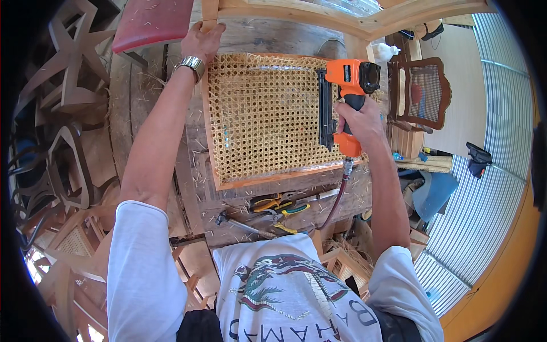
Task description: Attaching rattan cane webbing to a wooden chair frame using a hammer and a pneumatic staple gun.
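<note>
A woven cane panel (262,114) with a thin wooden border lies in front of me, its far edge against a bare wooden chair frame (290,8). My left hand (202,43), a metal watch on its wrist, is closed around the frame's left post at the panel's far left corner. In my right hand (367,121) is an orange and black pneumatic stapler (345,74), gripped by its black handle. Its long black magazine lies over the panel's right side. A dark red air hose (338,199) runs from the stapler down toward me. The stapler's nose contact is not clear.
Pliers (268,202), cutters (293,210) and a hammer (242,224) lie on the worn wooden bench (134,108) near me. A red padded seat (154,23) stands far left. Chair parts (74,62) crowd the left. A cane-backed chair (436,91) stands right, before corrugated sheeting (507,114).
</note>
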`<state>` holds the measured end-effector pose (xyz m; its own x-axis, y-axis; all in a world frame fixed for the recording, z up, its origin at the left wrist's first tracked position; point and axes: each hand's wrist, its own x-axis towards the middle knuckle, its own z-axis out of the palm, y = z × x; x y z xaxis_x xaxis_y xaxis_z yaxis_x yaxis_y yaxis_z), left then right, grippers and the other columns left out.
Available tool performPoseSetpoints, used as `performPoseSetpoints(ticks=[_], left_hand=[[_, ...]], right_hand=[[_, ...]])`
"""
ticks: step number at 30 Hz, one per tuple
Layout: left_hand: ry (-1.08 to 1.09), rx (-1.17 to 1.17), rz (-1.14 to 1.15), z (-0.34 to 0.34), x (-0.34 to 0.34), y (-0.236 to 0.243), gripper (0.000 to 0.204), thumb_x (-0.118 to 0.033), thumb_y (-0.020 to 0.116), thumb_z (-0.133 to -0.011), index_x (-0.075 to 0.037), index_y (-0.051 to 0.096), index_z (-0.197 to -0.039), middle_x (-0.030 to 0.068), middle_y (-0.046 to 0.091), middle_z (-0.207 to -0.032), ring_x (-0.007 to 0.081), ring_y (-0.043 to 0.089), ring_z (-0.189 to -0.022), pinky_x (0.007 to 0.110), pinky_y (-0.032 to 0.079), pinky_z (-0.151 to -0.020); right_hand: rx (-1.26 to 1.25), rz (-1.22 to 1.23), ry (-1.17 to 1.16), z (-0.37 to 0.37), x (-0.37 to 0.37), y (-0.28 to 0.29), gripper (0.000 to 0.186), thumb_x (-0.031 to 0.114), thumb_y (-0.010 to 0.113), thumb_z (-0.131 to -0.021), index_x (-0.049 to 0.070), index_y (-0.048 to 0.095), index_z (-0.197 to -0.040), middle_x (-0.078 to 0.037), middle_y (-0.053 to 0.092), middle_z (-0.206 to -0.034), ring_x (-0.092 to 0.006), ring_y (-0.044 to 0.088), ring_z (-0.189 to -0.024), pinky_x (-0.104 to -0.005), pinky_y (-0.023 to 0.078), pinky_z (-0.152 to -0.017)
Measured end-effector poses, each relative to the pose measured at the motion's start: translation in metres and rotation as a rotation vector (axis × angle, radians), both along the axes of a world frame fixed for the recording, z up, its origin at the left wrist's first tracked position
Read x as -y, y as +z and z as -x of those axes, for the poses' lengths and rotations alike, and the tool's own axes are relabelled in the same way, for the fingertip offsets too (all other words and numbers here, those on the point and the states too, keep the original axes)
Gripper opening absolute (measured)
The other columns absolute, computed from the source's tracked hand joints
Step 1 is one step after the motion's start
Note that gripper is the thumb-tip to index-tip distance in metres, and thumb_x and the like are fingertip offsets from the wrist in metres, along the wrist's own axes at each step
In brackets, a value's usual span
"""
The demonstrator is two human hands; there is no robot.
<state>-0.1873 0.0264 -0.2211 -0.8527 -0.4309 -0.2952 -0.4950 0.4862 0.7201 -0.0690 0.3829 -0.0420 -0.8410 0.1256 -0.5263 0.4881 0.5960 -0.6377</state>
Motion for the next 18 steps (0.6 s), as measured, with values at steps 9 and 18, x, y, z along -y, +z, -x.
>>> performPoseSetpoints(ticks=[9,18], left_hand=[[-0.073,-0.035,0.069,-0.002,-0.001,-0.007,0.096,-0.070,0.064,-0.088,-0.003,0.055,-0.156,0.0202,0.070,-0.144,0.0361,0.066,-0.133,0.039,0.050,-0.114],[-0.068,-0.054,0.043,0.002,0.001,-0.007,0.098,-0.069,0.069,-0.086,-0.002,0.055,-0.156,0.0202,0.071,-0.142,0.0327,0.068,-0.132,0.037,0.050,-0.113]], right_hand=[[0.037,-0.168,0.010,-0.004,0.021,0.003,0.012,0.014,0.071,-0.093,0.003,0.067,-0.092,-0.005,0.067,-0.066,-0.0140,0.067,-0.058,-0.0326,0.051,-0.054],[0.003,0.020,0.001,-0.001,0.009,0.002,0.011,0.012,0.073,-0.091,0.006,0.064,-0.095,-0.001,0.063,-0.068,-0.0140,0.064,-0.057,-0.0318,0.052,-0.055]])
